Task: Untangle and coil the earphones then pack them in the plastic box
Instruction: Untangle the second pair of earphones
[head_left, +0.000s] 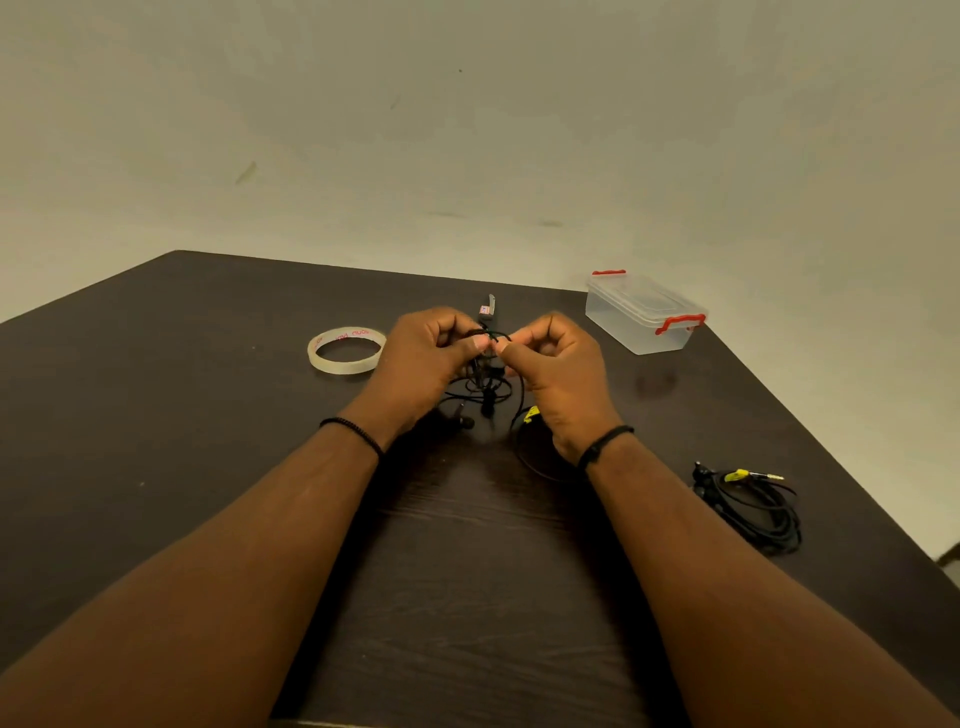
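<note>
Tape roll (346, 350) left of box (644, 313)

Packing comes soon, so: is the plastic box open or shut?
Shut: the plastic box has its lid seated on top, with both red clips down at its ends.

Dark wood-grain table (156, 415) against a plain, scuffed off-white wall (467, 130), under dim warm light
</note>
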